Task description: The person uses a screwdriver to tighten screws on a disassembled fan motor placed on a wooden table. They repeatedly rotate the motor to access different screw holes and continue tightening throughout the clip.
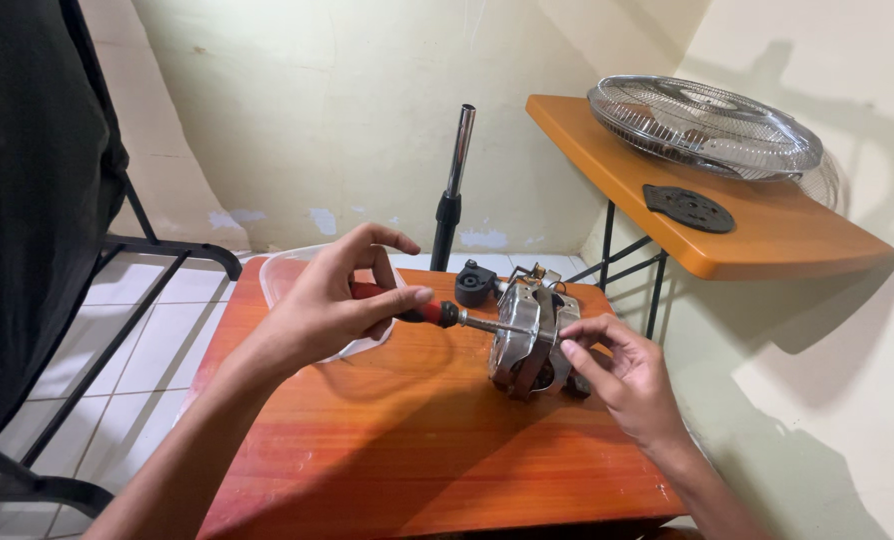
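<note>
I see a metal fan motor (529, 338) standing on edge on the wooden counter (407, 440), toward its right side and a little past the middle. Its silvery housing faces left, and dark parts show at its far and right edges. The tip of a screwdriver (437, 314) meets the motor's left face; the tool lies nearly level, with a red and black handle and a short steel shaft.

My left hand (339, 300) is closed around that handle, thumb along the near side and forefinger arched over the top. My right hand (622, 372) steadies the motor from the right, fingertips pinched on its near right edge, so it grips the housing rather than lying flat.

Just beyond the motor, a small black plastic part (475, 284) sits on the far edge of the counter. A clear plastic container (289, 272) lies at the far left of the counter, partly hidden behind my left hand.

Farther off, a chrome and black pole (454, 185) stands upright against the pale wall. To the right, an orange shelf-like table (767, 235) carries a wire fan guard (705, 128) lying flat and a round black disc (689, 208) just near of it. At the far left, a dark cloth (32, 190) hangs over a black frame above the tiled floor (137, 350).
</note>
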